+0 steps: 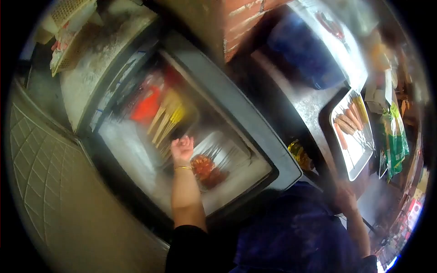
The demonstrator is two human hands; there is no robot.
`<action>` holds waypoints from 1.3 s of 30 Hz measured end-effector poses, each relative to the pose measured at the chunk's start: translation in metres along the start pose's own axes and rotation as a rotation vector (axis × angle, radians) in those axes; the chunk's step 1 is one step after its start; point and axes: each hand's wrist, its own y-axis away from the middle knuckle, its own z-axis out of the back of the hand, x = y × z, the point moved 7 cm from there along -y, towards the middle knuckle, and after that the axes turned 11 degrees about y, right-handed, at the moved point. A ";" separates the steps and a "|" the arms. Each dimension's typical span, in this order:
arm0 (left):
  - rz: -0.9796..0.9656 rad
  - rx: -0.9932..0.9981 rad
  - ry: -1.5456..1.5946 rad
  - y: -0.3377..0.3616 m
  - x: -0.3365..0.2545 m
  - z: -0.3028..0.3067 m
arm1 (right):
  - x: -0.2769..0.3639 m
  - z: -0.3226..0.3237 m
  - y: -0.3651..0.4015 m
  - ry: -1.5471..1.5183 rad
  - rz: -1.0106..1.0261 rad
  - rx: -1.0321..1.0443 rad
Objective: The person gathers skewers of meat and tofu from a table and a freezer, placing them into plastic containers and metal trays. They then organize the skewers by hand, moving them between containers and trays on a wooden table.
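From my feed, the sticks (160, 126) look like pale matt wood, and the red bag (146, 107) like shiny plastic. The white tray (358, 164) reads as smooth, glossy plastic. I see rough brick (241, 25), a smooth grey frame (218, 75), a shiny gold-toned metal bracelet (183, 168) and soft, matt dark cloth (291, 232).

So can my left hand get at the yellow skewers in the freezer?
Probably yes: your left hand looks close to the yellow skewers inside the open freezer, with nothing visible between.
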 end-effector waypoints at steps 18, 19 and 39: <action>-0.015 0.239 0.094 0.093 -0.009 -0.054 | 0.032 -0.035 -0.023 0.401 0.251 0.052; -0.028 0.252 0.090 0.117 -0.005 -0.046 | 0.048 -0.055 -0.003 0.576 0.363 0.007; 0.342 1.176 -1.342 0.256 0.248 -0.076 | 0.128 -0.178 0.039 -0.485 0.580 0.243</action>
